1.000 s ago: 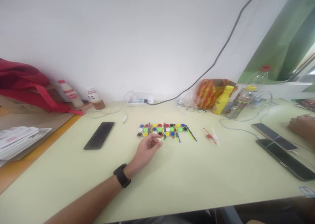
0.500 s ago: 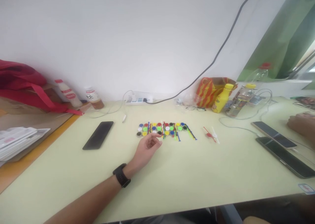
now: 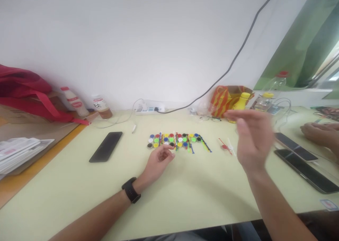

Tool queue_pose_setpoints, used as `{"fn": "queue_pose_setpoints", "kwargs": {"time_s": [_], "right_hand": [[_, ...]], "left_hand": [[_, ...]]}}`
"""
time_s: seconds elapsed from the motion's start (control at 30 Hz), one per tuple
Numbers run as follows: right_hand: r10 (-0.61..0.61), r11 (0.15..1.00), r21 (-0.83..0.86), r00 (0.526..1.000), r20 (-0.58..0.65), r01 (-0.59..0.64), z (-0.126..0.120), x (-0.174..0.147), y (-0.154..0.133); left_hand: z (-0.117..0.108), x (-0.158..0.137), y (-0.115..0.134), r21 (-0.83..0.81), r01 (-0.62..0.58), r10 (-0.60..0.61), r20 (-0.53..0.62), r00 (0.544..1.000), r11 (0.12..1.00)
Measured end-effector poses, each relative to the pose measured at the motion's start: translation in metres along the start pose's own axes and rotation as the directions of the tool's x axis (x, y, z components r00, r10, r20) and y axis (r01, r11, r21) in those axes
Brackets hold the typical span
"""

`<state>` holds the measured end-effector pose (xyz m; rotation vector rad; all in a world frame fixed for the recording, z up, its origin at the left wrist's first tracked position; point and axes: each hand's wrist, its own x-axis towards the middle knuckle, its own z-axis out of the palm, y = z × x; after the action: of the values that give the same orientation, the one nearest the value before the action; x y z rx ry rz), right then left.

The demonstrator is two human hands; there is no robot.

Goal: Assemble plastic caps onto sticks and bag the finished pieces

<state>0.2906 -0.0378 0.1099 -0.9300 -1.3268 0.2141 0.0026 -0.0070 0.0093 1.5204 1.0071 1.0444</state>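
My left hand (image 3: 159,158), with a black watch on its wrist, rests on the pale table (image 3: 185,205). Its fingers are loosely curled, a gap showing between thumb and forefinger, and it holds nothing. Just beyond its fingertips lie rows of small coloured round discs (image 3: 166,139), some with smiley faces, and groups of thin coloured plastic sticks (image 3: 205,144) between them. My right hand (image 3: 253,138) is raised above the table on the right, slightly blurred, its fingers stretched out and nothing seen in it. Left of it lie a red stick with a red disc (image 3: 224,147) and a white stick (image 3: 231,146).
A black phone (image 3: 106,146) lies to the left, and two more phones (image 3: 304,170) at the right near another person's hands (image 3: 319,133). Bottles (image 3: 100,107), a power strip (image 3: 149,107) and a striped bag (image 3: 221,100) stand along the wall.
My right hand has come into view from the lower right and is raised over the table. My left hand has stayed in place. The other person's hands have moved slightly left.
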Motion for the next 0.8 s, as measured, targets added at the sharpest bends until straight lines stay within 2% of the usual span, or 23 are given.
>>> {"fn": "queue_pose_setpoints", "kwargs": {"time_s": [0.03, 0.07, 0.13, 0.17, 0.27, 0.37, 0.5, 0.57, 0.63, 0.8], "right_hand": [[0.095, 0.995, -0.013, 0.994, 0.054, -0.094, 0.006, 0.000, 0.010], [0.226, 0.974, -0.034, 0.966, 0.125, -0.223, 0.011, 0.000, 0.023], [0.459, 0.888, -0.127, 0.835, 0.303, -0.442, 0.015, -0.004, 0.055], [0.522, 0.852, -0.152, 0.787, 0.329, -0.501, 0.015, -0.007, 0.071], [0.635, 0.756, -0.108, 0.684, 0.359, -0.645, 0.013, -0.017, 0.107], [0.651, 0.704, -0.016, 0.637, 0.414, -0.710, 0.010, -0.020, 0.117], [0.662, 0.667, 0.010, 0.599, 0.450, -0.745, 0.007, -0.016, 0.115], [0.660, 0.671, 0.002, 0.598, 0.455, -0.742, 0.006, -0.015, 0.115], [0.650, 0.694, -0.015, 0.617, 0.444, -0.720, 0.005, -0.015, 0.115], [0.578, 0.791, -0.067, 0.706, 0.409, -0.608, 0.005, -0.016, 0.116]], "left_hand": [[0.000, 0.000, -0.001, -0.004, -0.003, 0.003, -0.002, 1.000, 1.000], [0.000, 0.000, -0.001, -0.007, -0.007, 0.007, -0.005, 1.000, 1.000], [0.000, 0.001, -0.002, -0.004, -0.006, 0.006, -0.005, 1.000, 1.000], [-0.001, 0.001, -0.003, -0.001, -0.003, 0.003, -0.004, 1.000, 1.000], [-0.001, 0.001, -0.003, 0.012, 0.004, -0.004, 0.002, 1.000, 1.000], [-0.002, 0.001, -0.003, 0.022, 0.002, -0.002, 0.008, 1.000, 1.000], [-0.002, 0.000, -0.003, 0.035, 0.013, -0.014, 0.015, 1.000, 0.999], [-0.002, 0.000, -0.003, 0.038, 0.014, -0.014, 0.011, 1.000, 0.999], [-0.002, 0.000, -0.002, 0.039, 0.009, -0.009, 0.005, 1.000, 0.999], [-0.001, 0.000, -0.003, 0.034, -0.005, 0.005, 0.003, 1.000, 0.999]]}}
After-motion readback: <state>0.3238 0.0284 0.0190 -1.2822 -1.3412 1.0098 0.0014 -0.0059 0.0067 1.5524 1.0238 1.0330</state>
